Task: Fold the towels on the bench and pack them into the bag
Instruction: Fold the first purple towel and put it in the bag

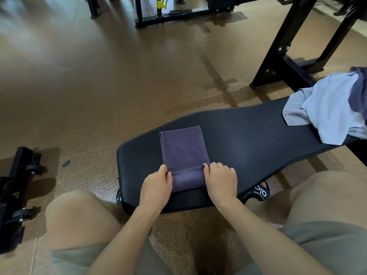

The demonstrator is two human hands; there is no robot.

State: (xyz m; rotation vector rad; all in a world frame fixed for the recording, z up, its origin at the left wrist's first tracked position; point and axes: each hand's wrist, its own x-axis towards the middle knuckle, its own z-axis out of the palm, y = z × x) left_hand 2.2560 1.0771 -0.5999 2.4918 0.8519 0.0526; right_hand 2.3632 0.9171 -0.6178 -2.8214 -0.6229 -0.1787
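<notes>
On a black ribbed bench [248, 135] over brown gym flooring [89, 86], both hands, left hand [156, 185], right hand [221, 179], pinching purple towel [184, 149]

Purple towel [183, 147] folded narrow, flat on black bench [248, 132]; near end rolled over; pale towels [325, 108] heaped far right.

Brown speckled floor [89, 86], glossy, with darker patched strips. Black steel rack frame [282, 56] stands at upper right. Further black frames [174, 14] along far edge; wheeled black base [15, 191] at left.
</notes>
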